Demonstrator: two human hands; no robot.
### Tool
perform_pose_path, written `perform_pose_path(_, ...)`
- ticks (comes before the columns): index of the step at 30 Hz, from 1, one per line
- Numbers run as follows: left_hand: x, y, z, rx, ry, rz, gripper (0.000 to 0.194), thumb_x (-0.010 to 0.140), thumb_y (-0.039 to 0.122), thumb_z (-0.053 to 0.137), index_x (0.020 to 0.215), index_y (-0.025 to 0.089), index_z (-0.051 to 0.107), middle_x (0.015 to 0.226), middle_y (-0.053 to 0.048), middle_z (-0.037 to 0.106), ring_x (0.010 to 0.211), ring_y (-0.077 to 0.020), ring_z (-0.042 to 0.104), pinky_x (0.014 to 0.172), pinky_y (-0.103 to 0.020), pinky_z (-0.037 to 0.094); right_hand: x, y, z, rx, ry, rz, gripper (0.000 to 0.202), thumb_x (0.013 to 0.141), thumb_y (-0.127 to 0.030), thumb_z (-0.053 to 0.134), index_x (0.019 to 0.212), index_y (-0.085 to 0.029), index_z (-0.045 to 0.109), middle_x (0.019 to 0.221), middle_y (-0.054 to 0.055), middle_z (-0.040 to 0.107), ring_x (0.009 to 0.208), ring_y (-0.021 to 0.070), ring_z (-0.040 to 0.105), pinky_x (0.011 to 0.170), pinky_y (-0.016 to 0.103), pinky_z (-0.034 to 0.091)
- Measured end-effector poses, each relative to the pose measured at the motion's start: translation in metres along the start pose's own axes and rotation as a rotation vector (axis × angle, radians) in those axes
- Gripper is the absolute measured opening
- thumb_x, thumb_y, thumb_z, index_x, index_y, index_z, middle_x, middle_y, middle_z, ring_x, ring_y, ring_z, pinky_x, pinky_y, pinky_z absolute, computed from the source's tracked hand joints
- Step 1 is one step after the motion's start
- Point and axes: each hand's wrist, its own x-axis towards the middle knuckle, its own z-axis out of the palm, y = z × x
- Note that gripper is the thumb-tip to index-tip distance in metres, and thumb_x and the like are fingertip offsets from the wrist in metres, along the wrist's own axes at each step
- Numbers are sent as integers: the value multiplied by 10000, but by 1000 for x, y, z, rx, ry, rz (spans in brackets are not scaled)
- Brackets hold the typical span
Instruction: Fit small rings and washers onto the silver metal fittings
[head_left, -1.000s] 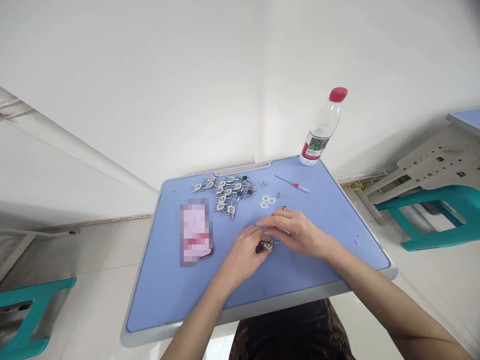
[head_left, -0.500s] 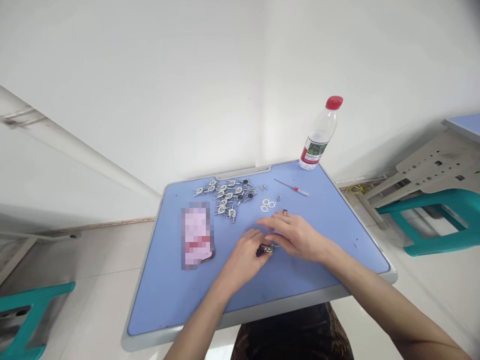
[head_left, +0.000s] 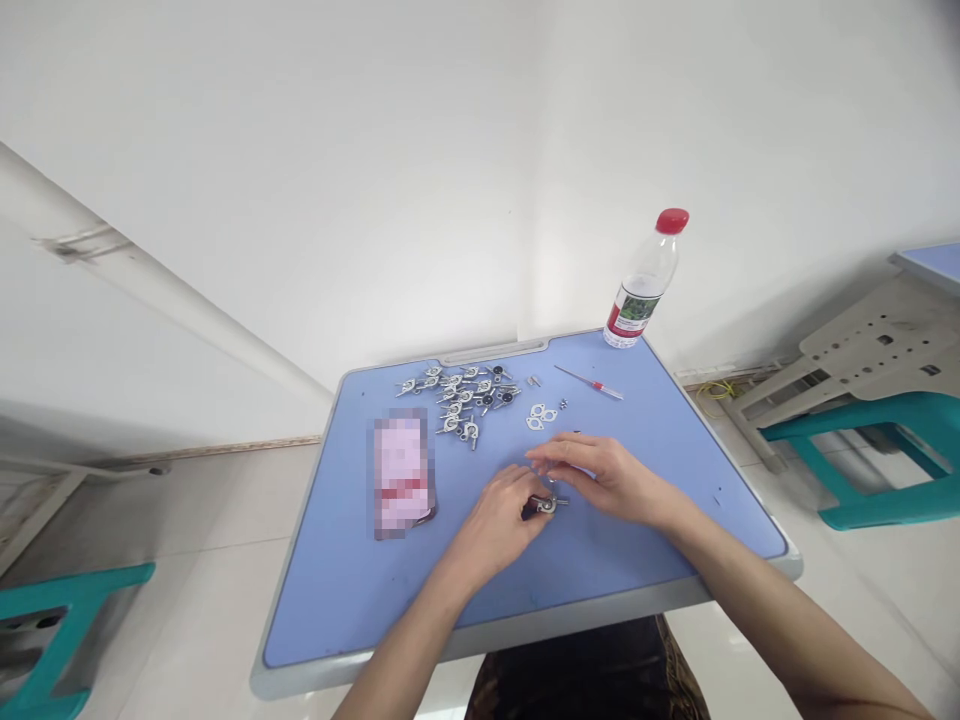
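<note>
My left hand (head_left: 504, 522) is low over the front middle of the blue table (head_left: 360, 600), its fingers closed around a small metal valve (head_left: 547, 505). A thin stem of the valve points right, and my fingers cover its left part. Just above and to the right is my right hand (head_left: 600, 475), thumb and fingertips brought together. A small shiny bit shows by those fingertips, too small to name. Beyond the hands lie several flat metal plates with holes (head_left: 535, 422), tiny screws (head_left: 563, 404) and small pins (head_left: 533, 381).
A pile of similar metal valves (head_left: 457, 405) covers the back left. A blurred phone (head_left: 403, 475) lies at left. At the back right are a screwdriver (head_left: 592, 383) and a red-capped water bottle (head_left: 634, 300). Green stools (head_left: 862, 515) flank the table.
My right hand's fingers have lifted slightly away from the valve and drawn together, leaving more of it visible. My left hand keeps its grip. The whole view has shifted slightly.
</note>
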Motion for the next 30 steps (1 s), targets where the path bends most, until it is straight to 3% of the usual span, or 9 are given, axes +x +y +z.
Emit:
perform_pose_path(4,-2,-1,0,16,0,-3,126,779,99,581,836,203,621,826,-2,590,835,-181,567,747,-300,449,-3,-2,-2,-25,49,-8,155,951,-138,472,1011,-202,600,864,33,657,773,135,604,689,247,487)
perform_pose_path(13,-4,0,1,50,21,2,111,774,100,591,820,198,614,831,-2,597,835,-174,567,743,-285,444,-4,-10,2,-141,84,71,105,911,-116,493,881,-196,554,767,6,597,646,119,517,603,234,400)
perform_pose_path(19,-7,4,1,85,30,18,101,778,109,598,818,197,628,788,-2,600,819,-176,564,740,-288,444,-6,-8,4,-92,54,118,82,925,-148,492,915,-202,554,807,16,593,686,133,553,628,248,430)
perform_pose_path(23,-6,1,0,62,47,53,145,784,108,600,888,201,640,896,-20,625,866,-181,572,781,-300,454,-6,-8,-5,-34,-82,25,231,982,-188,413,1149,-238,565,924,41,624,806,151,597,717,269,468)
perform_pose_path(26,-3,-2,0,77,52,69,205,804,100,579,952,211,667,855,-22,614,887,-190,568,799,-307,455,-5,-8,-13,-20,-122,41,313,1001,-204,375,1276,-256,515,998,48,646,904,163,611,788,288,482)
perform_pose_path(30,-1,-4,-1,80,33,43,185,829,137,582,967,209,682,861,-30,615,871,-194,570,789,-316,463,-4,-6,-16,6,-83,55,249,993,-181,382,1142,-223,576,972,43,672,894,160,614,793,288,478)
